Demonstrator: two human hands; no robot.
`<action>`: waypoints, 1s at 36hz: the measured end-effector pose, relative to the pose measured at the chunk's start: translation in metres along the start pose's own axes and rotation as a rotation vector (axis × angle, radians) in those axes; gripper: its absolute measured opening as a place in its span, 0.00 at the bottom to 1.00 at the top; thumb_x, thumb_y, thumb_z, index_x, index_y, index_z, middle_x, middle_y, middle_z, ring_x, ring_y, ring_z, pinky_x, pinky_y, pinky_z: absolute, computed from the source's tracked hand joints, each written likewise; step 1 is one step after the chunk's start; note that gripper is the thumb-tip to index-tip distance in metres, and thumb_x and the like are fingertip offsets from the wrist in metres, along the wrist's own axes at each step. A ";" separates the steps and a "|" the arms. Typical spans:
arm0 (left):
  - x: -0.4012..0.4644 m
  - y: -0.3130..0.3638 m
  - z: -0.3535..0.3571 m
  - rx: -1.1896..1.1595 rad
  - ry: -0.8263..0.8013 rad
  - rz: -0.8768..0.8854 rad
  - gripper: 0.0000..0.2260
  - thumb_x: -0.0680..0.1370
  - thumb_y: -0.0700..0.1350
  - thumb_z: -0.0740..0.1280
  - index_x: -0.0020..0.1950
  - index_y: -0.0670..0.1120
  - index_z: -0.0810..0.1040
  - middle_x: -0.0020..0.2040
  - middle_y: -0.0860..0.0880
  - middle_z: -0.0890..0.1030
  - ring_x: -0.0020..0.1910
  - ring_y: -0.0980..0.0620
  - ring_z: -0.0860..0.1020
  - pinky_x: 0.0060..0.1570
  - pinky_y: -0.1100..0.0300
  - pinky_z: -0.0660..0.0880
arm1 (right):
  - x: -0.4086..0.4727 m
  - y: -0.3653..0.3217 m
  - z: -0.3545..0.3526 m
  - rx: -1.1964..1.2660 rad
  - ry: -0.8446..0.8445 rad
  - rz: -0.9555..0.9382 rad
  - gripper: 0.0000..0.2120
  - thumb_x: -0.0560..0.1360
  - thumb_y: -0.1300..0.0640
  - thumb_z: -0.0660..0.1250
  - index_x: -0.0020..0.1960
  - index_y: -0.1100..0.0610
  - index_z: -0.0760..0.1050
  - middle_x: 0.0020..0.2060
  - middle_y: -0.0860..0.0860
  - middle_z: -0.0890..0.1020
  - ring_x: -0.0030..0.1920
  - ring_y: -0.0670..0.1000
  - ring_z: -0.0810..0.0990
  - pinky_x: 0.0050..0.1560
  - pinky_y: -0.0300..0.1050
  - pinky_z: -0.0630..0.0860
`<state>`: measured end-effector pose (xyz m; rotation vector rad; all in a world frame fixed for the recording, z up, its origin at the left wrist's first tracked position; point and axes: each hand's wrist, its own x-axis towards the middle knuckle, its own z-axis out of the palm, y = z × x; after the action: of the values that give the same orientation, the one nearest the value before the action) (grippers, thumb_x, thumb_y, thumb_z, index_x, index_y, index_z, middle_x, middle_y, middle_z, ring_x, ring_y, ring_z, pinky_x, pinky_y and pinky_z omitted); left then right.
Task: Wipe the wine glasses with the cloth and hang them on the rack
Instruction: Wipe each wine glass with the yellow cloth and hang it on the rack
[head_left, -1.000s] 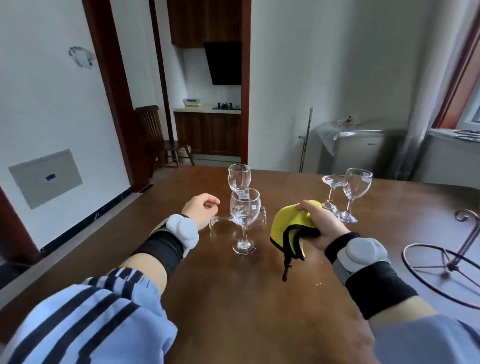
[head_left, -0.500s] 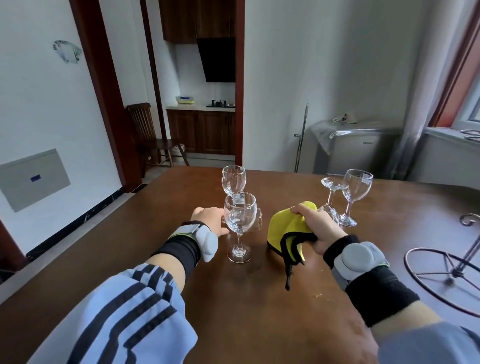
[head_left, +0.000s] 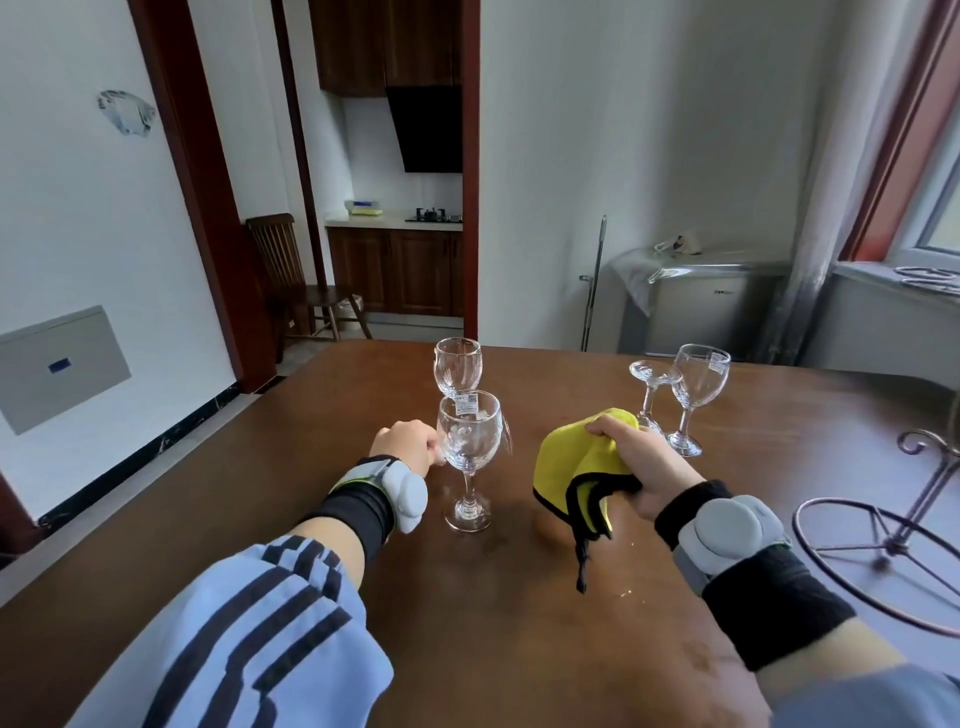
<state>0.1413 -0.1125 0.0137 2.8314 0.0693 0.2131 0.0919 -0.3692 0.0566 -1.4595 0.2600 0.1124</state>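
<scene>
Near the middle of the brown table (head_left: 467, 623) an upright wine glass (head_left: 470, 441) stands closest to me. Behind it a second glass (head_left: 506, 441) lies on its side, mostly hidden. My left hand (head_left: 408, 449) is curled at that lying glass's stem end, just left of the upright bowl. A crumpled yellow cloth with black trim (head_left: 576, 467) is gripped in my right hand (head_left: 641, 467), lifted off the table. Farther back stands another upright glass (head_left: 457, 364). To the right are an upright glass (head_left: 698, 387) and an upside-down one (head_left: 649, 379).
A dark metal rack (head_left: 883, 540) with a round wire base and curled post stands at the table's right edge. Beyond the table are a wooden chair (head_left: 291, 280), a doorway to a kitchen and a small grey fridge (head_left: 717, 306).
My left hand has moved right and closed over the stem end of the lying glass behind the near glass. The right hand keeps the cloth in much the same place.
</scene>
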 end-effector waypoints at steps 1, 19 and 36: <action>-0.004 -0.003 -0.004 -0.048 0.014 -0.012 0.07 0.78 0.44 0.66 0.52 0.45 0.82 0.51 0.45 0.83 0.53 0.41 0.78 0.47 0.59 0.68 | -0.002 0.000 0.001 0.004 0.002 -0.001 0.11 0.76 0.58 0.68 0.56 0.61 0.72 0.38 0.57 0.75 0.34 0.55 0.76 0.36 0.45 0.73; -0.040 -0.028 -0.072 -0.432 0.305 -0.087 0.05 0.74 0.46 0.72 0.47 0.46 0.84 0.45 0.47 0.83 0.42 0.46 0.77 0.43 0.58 0.73 | -0.049 -0.033 0.016 0.190 0.074 -0.190 0.13 0.77 0.59 0.65 0.60 0.61 0.73 0.41 0.57 0.76 0.38 0.56 0.77 0.36 0.45 0.75; -0.092 0.085 -0.108 -0.907 0.068 0.440 0.09 0.80 0.42 0.65 0.43 0.41 0.81 0.39 0.43 0.82 0.39 0.54 0.78 0.45 0.62 0.75 | -0.102 -0.073 0.032 0.637 -0.388 -0.207 0.27 0.79 0.40 0.59 0.65 0.60 0.73 0.57 0.59 0.80 0.57 0.59 0.79 0.56 0.54 0.75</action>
<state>0.0362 -0.1682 0.1279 1.8990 -0.5076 0.3298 0.0140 -0.3374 0.1545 -0.8006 -0.1663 0.1280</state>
